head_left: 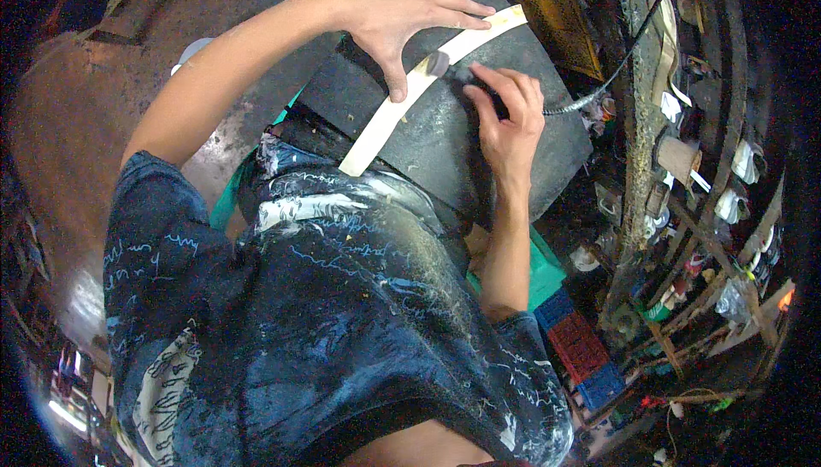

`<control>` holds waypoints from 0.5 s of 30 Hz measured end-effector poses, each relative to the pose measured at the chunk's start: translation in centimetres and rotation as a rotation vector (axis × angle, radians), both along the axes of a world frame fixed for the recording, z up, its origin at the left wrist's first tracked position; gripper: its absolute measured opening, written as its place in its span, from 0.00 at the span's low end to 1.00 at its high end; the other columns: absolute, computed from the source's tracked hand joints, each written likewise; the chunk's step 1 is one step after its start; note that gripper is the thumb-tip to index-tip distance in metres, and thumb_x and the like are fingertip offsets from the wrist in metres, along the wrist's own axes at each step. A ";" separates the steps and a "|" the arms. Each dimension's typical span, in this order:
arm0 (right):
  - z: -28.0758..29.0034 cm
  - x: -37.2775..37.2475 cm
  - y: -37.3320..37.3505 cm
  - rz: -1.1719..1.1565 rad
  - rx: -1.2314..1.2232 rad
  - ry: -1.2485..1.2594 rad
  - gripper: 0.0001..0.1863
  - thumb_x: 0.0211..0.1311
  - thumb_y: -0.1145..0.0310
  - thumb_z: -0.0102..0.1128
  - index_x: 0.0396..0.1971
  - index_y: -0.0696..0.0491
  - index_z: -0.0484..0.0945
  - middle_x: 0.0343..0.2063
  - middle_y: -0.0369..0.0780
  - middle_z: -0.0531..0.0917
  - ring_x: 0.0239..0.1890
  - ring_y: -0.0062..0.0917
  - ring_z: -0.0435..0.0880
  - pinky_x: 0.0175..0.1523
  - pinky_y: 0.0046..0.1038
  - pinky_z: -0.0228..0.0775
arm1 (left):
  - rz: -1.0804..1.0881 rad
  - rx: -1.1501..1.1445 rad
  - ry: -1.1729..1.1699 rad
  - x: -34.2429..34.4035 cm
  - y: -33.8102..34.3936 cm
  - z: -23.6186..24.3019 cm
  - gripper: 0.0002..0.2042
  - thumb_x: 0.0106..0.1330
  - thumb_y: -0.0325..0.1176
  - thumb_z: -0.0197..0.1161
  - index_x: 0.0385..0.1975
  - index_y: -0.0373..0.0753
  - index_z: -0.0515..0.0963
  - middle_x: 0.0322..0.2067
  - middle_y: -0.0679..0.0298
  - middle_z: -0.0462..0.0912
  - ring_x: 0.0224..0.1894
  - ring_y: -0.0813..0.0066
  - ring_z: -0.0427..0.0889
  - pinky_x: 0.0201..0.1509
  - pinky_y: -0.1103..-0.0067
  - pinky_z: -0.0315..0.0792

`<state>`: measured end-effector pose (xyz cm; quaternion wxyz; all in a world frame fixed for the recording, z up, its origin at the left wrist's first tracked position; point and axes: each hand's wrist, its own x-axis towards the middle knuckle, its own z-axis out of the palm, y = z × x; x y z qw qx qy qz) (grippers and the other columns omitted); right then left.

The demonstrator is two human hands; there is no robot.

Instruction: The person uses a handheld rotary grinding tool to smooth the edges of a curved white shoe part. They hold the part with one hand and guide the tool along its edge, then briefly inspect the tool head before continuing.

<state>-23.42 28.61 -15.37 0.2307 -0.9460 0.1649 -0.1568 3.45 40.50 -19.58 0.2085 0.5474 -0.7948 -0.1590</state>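
Observation:
A pale, gently curved flat strip (376, 135) lies slantwise across a dark board in front of me, its near end close to my shirt. My left hand (402, 12) is spread over the strip's left side. Its thumb presses on the strip, and some fingertips reach the far part. My right hand (511, 115) is closed, with bent fingers, on a rotary tool whose dark body mostly blends into the board. The tool's grey cylindrical head (438, 63) touches the strip between my left thumb and fingers. A flexible cable (590, 99) runs from behind my right hand.
The dark board (556, 138) spans the space before my body. A yellow perforated crate (552, 9) stands beyond it. Along the right run a rough ledge (637, 142) and cluttered racks. A green container (547, 270) and a blue-and-red crate (581, 351) sit by my right elbow.

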 end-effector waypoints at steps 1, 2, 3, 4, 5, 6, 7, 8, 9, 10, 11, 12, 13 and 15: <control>-0.1 0.1 0.0 -0.028 -0.008 -0.011 0.18 0.57 0.67 0.80 0.49 0.44 0.93 0.42 0.37 0.88 0.48 0.35 0.84 0.55 0.38 0.72 | 0.001 0.003 -0.004 0.0 0.0 0.0 0.70 0.37 0.75 0.81 0.83 0.40 0.62 0.85 0.53 0.56 0.88 0.44 0.43 0.86 0.40 0.33; -0.1 0.2 0.0 -0.055 -0.015 -0.024 0.18 0.57 0.67 0.80 0.49 0.44 0.93 0.42 0.37 0.88 0.48 0.35 0.84 0.55 0.37 0.72 | 0.003 0.007 -0.010 0.1 0.0 0.0 0.71 0.37 0.76 0.81 0.83 0.40 0.62 0.85 0.53 0.56 0.88 0.44 0.43 0.86 0.40 0.33; 0.0 0.2 0.1 -0.043 -0.015 -0.010 0.17 0.58 0.68 0.80 0.49 0.44 0.93 0.42 0.38 0.89 0.48 0.36 0.84 0.56 0.37 0.72 | -0.003 0.049 0.001 0.2 -0.1 0.1 0.71 0.38 0.76 0.81 0.83 0.40 0.62 0.85 0.53 0.56 0.88 0.44 0.43 0.86 0.40 0.33; 0.0 0.3 0.1 -0.010 -0.006 -0.012 0.17 0.58 0.68 0.80 0.49 0.44 0.93 0.42 0.38 0.88 0.48 0.36 0.84 0.56 0.38 0.72 | -0.009 0.092 0.013 0.3 -0.1 0.3 0.70 0.38 0.76 0.81 0.83 0.40 0.62 0.85 0.54 0.56 0.88 0.45 0.42 0.87 0.40 0.32; 0.0 0.3 0.2 0.007 0.007 -0.006 0.17 0.58 0.68 0.80 0.49 0.44 0.93 0.42 0.38 0.88 0.48 0.36 0.84 0.57 0.38 0.72 | -0.018 0.133 0.025 0.3 -0.2 0.4 0.70 0.38 0.76 0.81 0.83 0.40 0.62 0.85 0.54 0.56 0.88 0.45 0.42 0.87 0.40 0.32; 0.0 0.3 0.4 0.031 0.016 -0.009 0.17 0.58 0.68 0.80 0.49 0.44 0.93 0.42 0.38 0.88 0.48 0.36 0.84 0.57 0.38 0.72 | -0.016 0.090 0.007 0.2 -0.3 0.6 0.70 0.38 0.75 0.81 0.83 0.40 0.62 0.85 0.54 0.55 0.88 0.45 0.42 0.87 0.40 0.32; 0.1 0.4 0.3 -0.004 -0.007 0.007 0.16 0.58 0.71 0.80 0.48 0.49 0.93 0.42 0.40 0.90 0.48 0.35 0.86 0.57 0.36 0.74 | -0.014 0.049 -0.008 0.1 -0.2 0.7 0.70 0.38 0.75 0.81 0.83 0.40 0.62 0.85 0.54 0.55 0.88 0.45 0.42 0.87 0.40 0.31; 0.2 0.4 0.4 -0.048 -0.002 0.015 0.16 0.58 0.71 0.80 0.48 0.49 0.93 0.42 0.39 0.90 0.48 0.35 0.86 0.58 0.36 0.74 | -0.010 0.010 -0.023 0.0 -0.2 0.9 0.70 0.38 0.75 0.81 0.83 0.40 0.62 0.85 0.54 0.55 0.88 0.45 0.41 0.87 0.40 0.31; 0.2 0.5 0.3 -0.075 -0.001 0.010 0.16 0.58 0.71 0.80 0.48 0.49 0.93 0.42 0.39 0.90 0.48 0.35 0.86 0.58 0.36 0.74 | -0.012 0.066 -0.010 0.0 -0.2 1.0 0.70 0.38 0.75 0.81 0.83 0.40 0.62 0.85 0.54 0.55 0.88 0.45 0.41 0.87 0.40 0.31; 0.3 0.6 0.3 -0.102 0.002 0.005 0.16 0.58 0.71 0.80 0.48 0.49 0.93 0.42 0.39 0.90 0.48 0.35 0.86 0.58 0.36 0.73 | -0.013 0.124 0.003 0.0 -0.2 1.2 0.70 0.38 0.75 0.81 0.83 0.40 0.62 0.85 0.54 0.55 0.88 0.46 0.41 0.87 0.40 0.30; 0.4 0.6 0.3 -0.083 -0.011 0.011 0.16 0.58 0.71 0.80 0.48 0.49 0.93 0.42 0.39 0.90 0.48 0.35 0.86 0.59 0.35 0.73 | -0.014 0.182 0.014 0.1 -0.2 1.4 0.70 0.38 0.75 0.81 0.83 0.40 0.62 0.85 0.54 0.55 0.88 0.46 0.41 0.87 0.41 0.30; 0.4 0.7 0.3 -0.047 -0.005 0.013 0.16 0.58 0.71 0.80 0.48 0.49 0.93 0.42 0.39 0.90 0.48 0.35 0.86 0.58 0.35 0.74 | -0.015 0.183 0.015 0.1 -0.2 1.6 0.70 0.38 0.75 0.81 0.83 0.40 0.62 0.85 0.55 0.55 0.88 0.46 0.41 0.87 0.41 0.30; 0.4 0.7 0.4 -0.028 0.005 0.027 0.16 0.58 0.71 0.80 0.48 0.49 0.93 0.42 0.40 0.90 0.49 0.35 0.86 0.58 0.35 0.74 | -0.018 0.182 0.017 0.1 -0.1 1.8 0.70 0.38 0.75 0.81 0.83 0.40 0.62 0.85 0.55 0.55 0.88 0.46 0.41 0.87 0.41 0.30; 0.4 0.7 0.4 -0.016 0.033 0.016 0.16 0.58 0.71 0.79 0.48 0.49 0.93 0.43 0.40 0.91 0.49 0.35 0.86 0.59 0.35 0.74 | -0.024 0.187 0.010 0.2 -0.2 2.1 0.70 0.38 0.75 0.81 0.83 0.40 0.62 0.85 0.55 0.55 0.88 0.46 0.41 0.87 0.41 0.29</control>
